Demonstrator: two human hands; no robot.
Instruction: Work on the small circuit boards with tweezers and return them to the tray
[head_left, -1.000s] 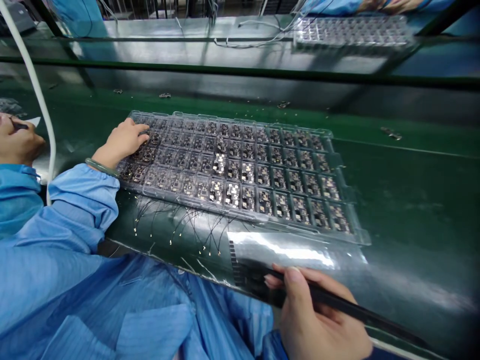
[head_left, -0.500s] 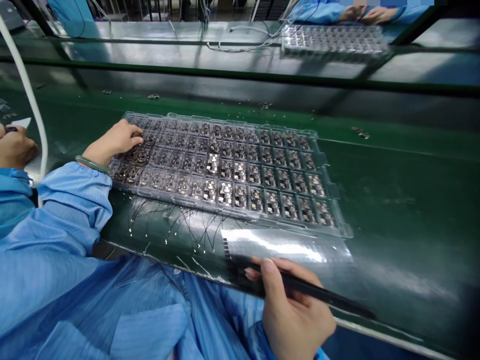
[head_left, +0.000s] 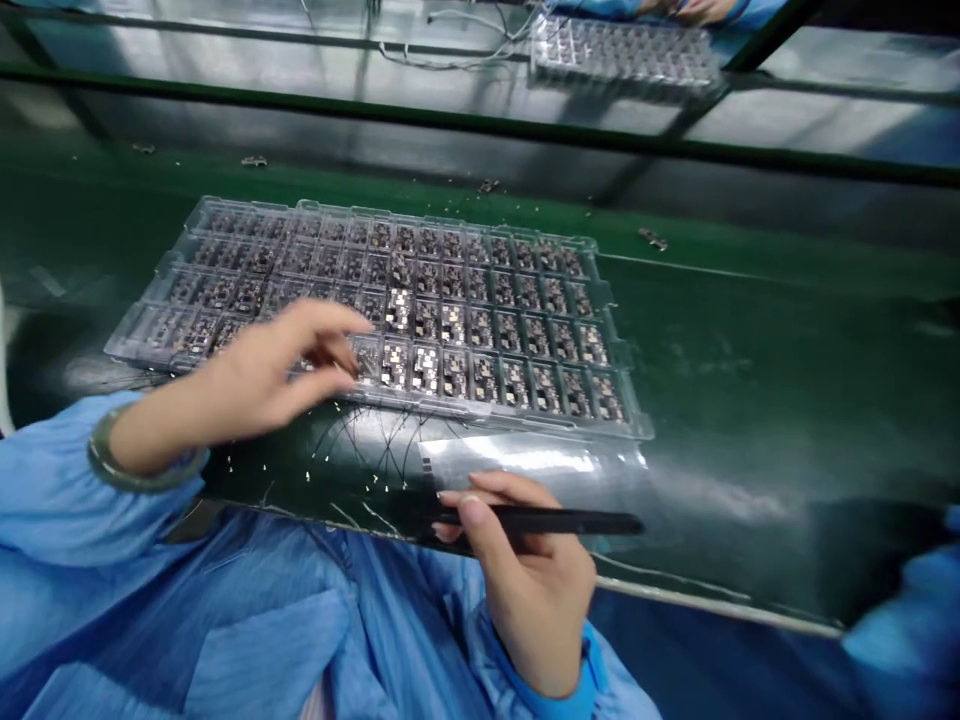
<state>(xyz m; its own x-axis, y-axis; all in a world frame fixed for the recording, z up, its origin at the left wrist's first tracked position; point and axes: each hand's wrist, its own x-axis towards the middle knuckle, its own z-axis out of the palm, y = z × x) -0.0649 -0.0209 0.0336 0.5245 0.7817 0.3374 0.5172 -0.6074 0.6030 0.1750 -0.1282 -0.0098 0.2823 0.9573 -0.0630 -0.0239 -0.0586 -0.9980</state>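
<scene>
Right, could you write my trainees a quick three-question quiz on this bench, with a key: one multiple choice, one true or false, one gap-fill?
1. Which hand holds the slim black tool? A) left B) right C) neither
2. True or false: the clear sheet lies on the person's side of the tray of circuit boards.
3. Fill in: the wrist of the left hand wears a ____.

Key: 1. B, the right hand. 2. True. 3. Green bangle.

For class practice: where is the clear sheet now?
Right of centre in the head view, the clear sheet lies at the near side of the tray, partly behind the right hand.
</scene>
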